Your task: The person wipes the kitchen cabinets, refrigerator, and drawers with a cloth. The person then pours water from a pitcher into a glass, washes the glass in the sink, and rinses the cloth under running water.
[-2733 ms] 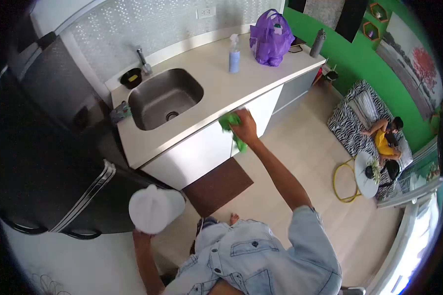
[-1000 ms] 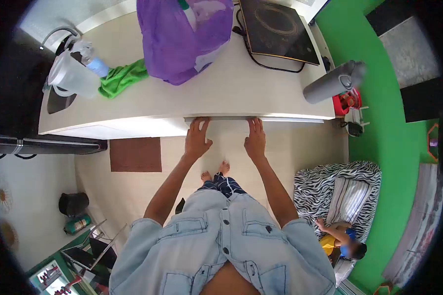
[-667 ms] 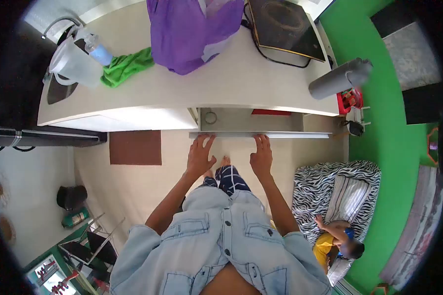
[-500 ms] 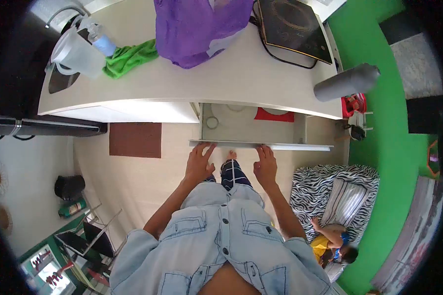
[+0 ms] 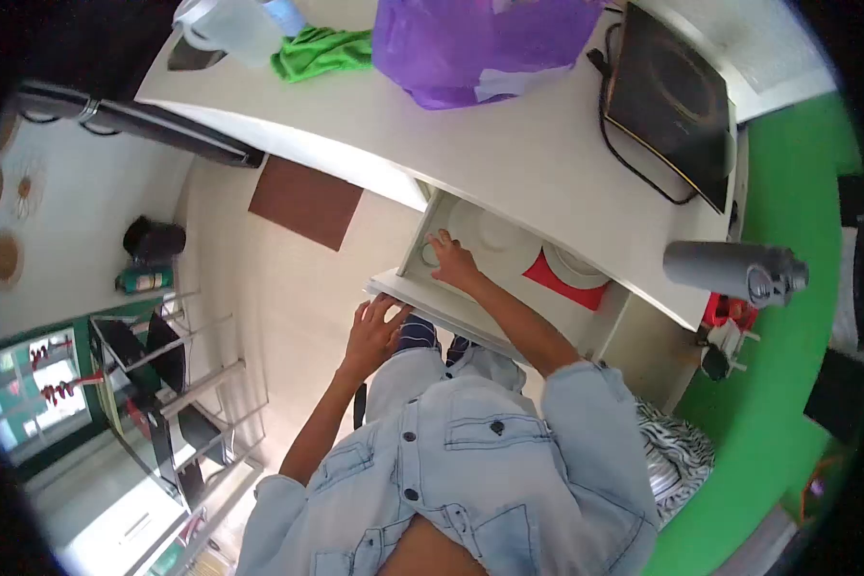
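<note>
Both hands are at the pulled-out drawer, one inside and one at its front. Left hand has its fingers loosely spread, fingertips against the front panel near its left end, closed round nothing that shows. Right hand is over the drawer's left portion, fingers parted and slightly bent, the forearm crossing above the front panel from about five o'clock.

Drawer edges frame the reach: the left side wall lies just beside the right fingertips at nine o'clock, and the front panel runs below the hand from eight round to four. At twelve to three the worktop overhangs, its front edge slanting down to the right and covering the back of the drawer. Toward three o'clock, pale drawer base gives room between the right hand and the red piece, on which a white round dish sits, partly under the overhang. Pale floor spreads from the left hand toward nine o'clock, with the brown mat at eleven.

As for the ring-shaped item, it lies in the drawer's left corner, at nine o'clock from the right palm, partly hidden by the fingers; whether they touch it, I cannot tell
</note>
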The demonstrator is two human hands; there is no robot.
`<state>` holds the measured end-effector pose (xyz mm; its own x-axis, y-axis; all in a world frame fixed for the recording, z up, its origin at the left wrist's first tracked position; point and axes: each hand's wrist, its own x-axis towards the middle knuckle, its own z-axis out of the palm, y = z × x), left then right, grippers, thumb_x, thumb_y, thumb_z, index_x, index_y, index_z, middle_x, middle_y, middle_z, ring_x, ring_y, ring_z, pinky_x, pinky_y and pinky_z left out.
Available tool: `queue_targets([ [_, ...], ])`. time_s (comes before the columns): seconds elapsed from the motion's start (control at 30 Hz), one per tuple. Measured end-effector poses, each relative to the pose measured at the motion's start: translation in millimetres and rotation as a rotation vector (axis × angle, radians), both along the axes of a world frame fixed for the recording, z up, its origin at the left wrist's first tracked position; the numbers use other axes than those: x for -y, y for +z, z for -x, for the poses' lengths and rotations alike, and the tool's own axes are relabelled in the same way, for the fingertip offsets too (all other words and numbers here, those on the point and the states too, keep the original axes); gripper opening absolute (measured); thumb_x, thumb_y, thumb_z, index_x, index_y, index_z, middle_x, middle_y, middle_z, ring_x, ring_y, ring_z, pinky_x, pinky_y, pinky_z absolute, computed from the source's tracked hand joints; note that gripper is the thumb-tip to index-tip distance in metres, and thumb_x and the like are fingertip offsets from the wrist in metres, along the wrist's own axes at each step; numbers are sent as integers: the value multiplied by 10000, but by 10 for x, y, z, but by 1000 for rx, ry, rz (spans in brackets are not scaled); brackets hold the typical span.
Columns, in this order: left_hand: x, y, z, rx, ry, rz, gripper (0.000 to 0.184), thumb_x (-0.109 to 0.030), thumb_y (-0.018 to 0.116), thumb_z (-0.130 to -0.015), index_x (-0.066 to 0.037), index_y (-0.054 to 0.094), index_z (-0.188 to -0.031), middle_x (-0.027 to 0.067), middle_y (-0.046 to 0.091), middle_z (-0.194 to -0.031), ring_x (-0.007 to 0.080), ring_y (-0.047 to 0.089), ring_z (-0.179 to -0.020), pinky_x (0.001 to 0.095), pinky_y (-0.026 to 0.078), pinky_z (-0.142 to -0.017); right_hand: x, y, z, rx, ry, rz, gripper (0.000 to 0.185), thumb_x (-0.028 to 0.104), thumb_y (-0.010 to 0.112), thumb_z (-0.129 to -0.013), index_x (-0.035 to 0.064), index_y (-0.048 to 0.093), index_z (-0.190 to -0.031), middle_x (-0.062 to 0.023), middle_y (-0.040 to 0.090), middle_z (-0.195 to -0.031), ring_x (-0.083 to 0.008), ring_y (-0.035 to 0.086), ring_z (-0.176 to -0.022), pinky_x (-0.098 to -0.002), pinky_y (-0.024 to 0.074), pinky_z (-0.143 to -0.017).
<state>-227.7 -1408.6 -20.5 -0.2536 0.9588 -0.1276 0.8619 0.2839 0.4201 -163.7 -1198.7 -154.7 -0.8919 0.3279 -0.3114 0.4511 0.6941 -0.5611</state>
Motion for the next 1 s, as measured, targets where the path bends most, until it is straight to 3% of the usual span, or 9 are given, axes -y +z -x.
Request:
queue_targets([
  [0.27,-1,-84,-252,-42,165,37,644,-80,609,-693,-166,366,-1283,95,328,-1303,281,250,-1268,482,203,-1019,-196,10,-399,-259,-236,220,688,167,730,-611,33,385,-1192,-184,457,-1121,-285,516,-990,-357,489,-774],
  [0.37,-26,-138,-248,-47,168,26,661,-86,607,-690,-168,345,-1292,97,323,-1307,283,249,-1267,471,207,-1028,-287,731,-927,-469,-589,812,662,171,736,-645,32,405,-1201,-170,470,-1145,-248,507,-1023,-308,447,-847],
  [0.47,-143,-230,-178,-64,149,-31,614,-81,613,-681,-146,398,-1252,109,342,-1275,299,279,-1241,466,236,-1017,-452,1619,-1218,-434,-531,658,613,213,743,-652,58,461,-1174,-119,488,-1158,-230,525,-1015,-316,442,-862],
  [0.53,-273,-283,-92,-63,110,-75,585,-73,594,-679,-127,421,-1236,115,356,-1251,307,294,-1227,461,255,-1009,-440,2097,-1194,-479,-807,1308,549,226,731,-671,64,505,-1145,-93,488,-1174,-224,535,-1003,-320,441,-865],
  [0.67,-479,-389,-12,-30,88,-179,565,-55,542,-672,-99,428,-1224,123,371,-1217,304,298,-1219,442,275,-998,-325,1874,-1203,-384,-476,903,610,323,689,-702,73,452,-1205,-66,483,-1207,-226,519,-1034,-324,435,-871],
  [0.83,-759,-594,214,5,-25,-243,554,-66,528,-682,-88,421,-1226,143,340,-1260,291,262,-1236,416,259,-1010,-30,2275,-369,-387,-329,1971,601,389,618,-751,85,426,-1233,-93,500,-1189,-250,509,-1043,-320,433,-855],
  [0.87,-837,-1230,182,555,135,-409,530,-79,510,-718,-89,406,-1238,142,308,-1296,289,253,-1244,418,246,-1020,-19,1934,-236,-423,-254,1625,591,362,602,-752,98,406,-1243,-108,483,-1197,-269,494,-1053,-345,437,-852],
  [0.93,-1011,-1130,290,182,33,-362,427,-161,454,-825,-90,398,-1243,151,267,-1353,285,223,-1268,392,220,-1042,32,1426,105,-398,-184,1209,711,309,640,-689,130,313,-1295,-131,438,-1223,-322,453,-1094,-421,453,-845],
  [1.0,-1195,-1132,493,118,-16,-381,405,-179,471,-827,-75,414,-1215,149,323,-1298,274,288,-1207,380,259,-1004,107,814,533,-480,-235,1610,853,266,693,-622,146,243,-1337,-135,408,-1241,-354,425,-1127,-475,460,-845],
])
